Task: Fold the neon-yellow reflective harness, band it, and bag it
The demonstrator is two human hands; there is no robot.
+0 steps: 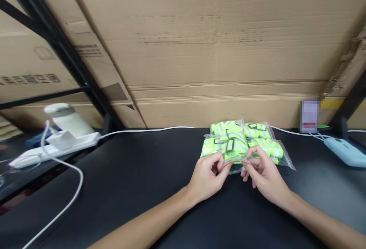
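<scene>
Both bare hands at work over a black table (pixel 128 176), close to its back edge. Left hand (pixel 210 174): narrow grip, thumb and bent forefinger pinching one end of the red-lined edge of a clear plastic bag (pixel 234 146). Right hand (pixel 264 176): grip likewise narrow, thumb and forefinger on the other end of that edge, remaining fingers curled loosely below. The bag lies between and just beyond the hands, red edge toward the person; inside, folded lime-green fabric with grey stripes and a dark buckle-like piece. More such bags (pixel 257 130) touch it, clustered behind and to the right. Cardboard (pixel 214 51) rises behind the table. Far left, a white power strip (pixel 88 141) with a plugged-in adapter (pixel 61 139), a pale bottle (pixel 71 119) beside it. Far right, a light-blue object (pixel 344 152) lies near a pixelated upright item (pixel 309 116).
</scene>
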